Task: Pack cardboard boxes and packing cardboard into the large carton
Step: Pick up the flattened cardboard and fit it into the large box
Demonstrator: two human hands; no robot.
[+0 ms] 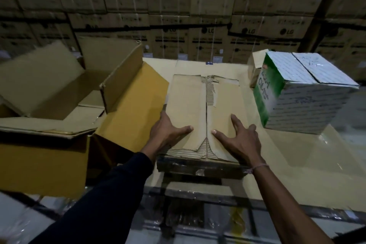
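Note:
A closed brown cardboard box (190, 103) with torn top flaps lies in front of me on a cardboard-covered surface. My left hand (168, 130) grips its near left edge, thumb on top and fingers down the side. My right hand (237, 136) presses flat on the near right flap, fingers spread. The large open carton (122, 77) stands at the left, flaps up, with flat cardboard pieces inside. A white and green printed box (305, 93) sits at the right.
A small brown box (255, 69) stands behind the white and green one. Flat cardboard sheets (297, 154) cover the work surface. A wall of stacked strapped cartons (198, 16) fills the background. Plastic-wrapped goods (198, 214) lie below the near edge.

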